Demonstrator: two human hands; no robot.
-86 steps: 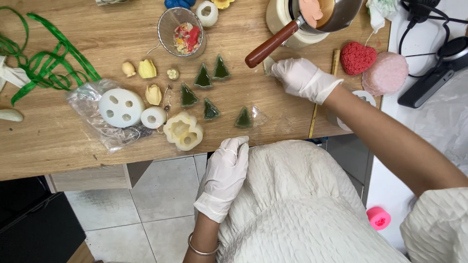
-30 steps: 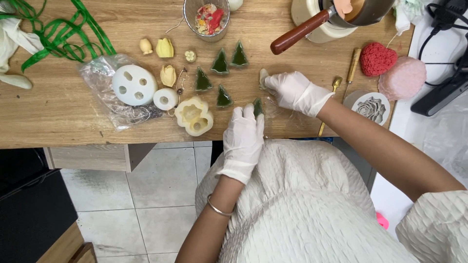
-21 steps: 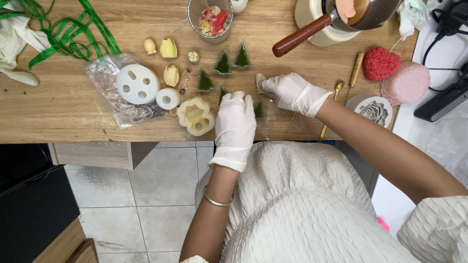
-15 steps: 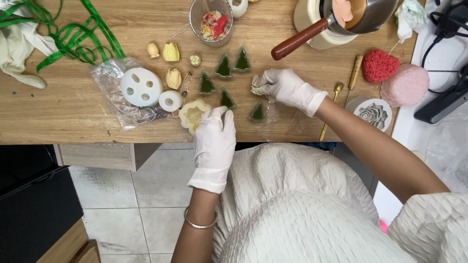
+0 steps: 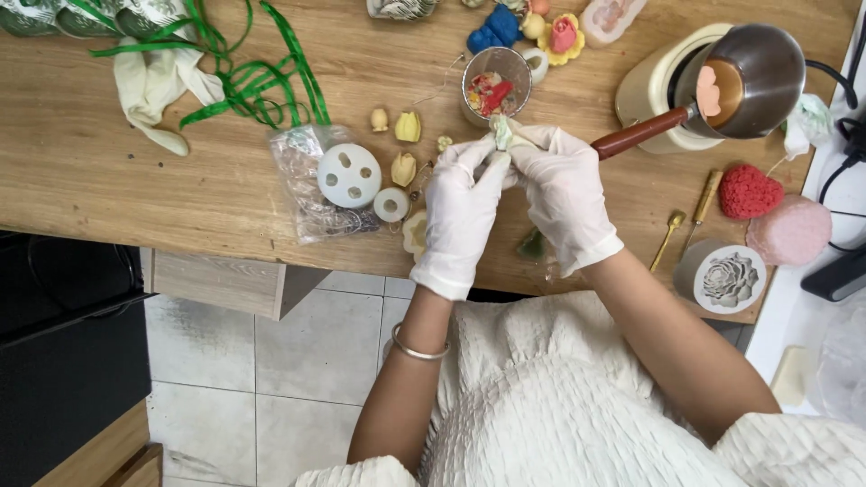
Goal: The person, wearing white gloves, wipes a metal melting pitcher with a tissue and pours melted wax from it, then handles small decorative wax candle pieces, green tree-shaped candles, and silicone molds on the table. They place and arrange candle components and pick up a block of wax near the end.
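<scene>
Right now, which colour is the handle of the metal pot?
The pot handle is reddish brown, like wood; it shows best in the head view.

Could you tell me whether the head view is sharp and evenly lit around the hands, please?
Head view: light is soft and even, with only faint shadows under the left hand and right hand; the small pale piece they pinch is slightly soft; glare shows on the metal pot.

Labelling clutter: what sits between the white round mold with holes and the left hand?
In the head view, a small white ring and a yellow bud-shaped piece lie between the white mold and left hand.
</scene>
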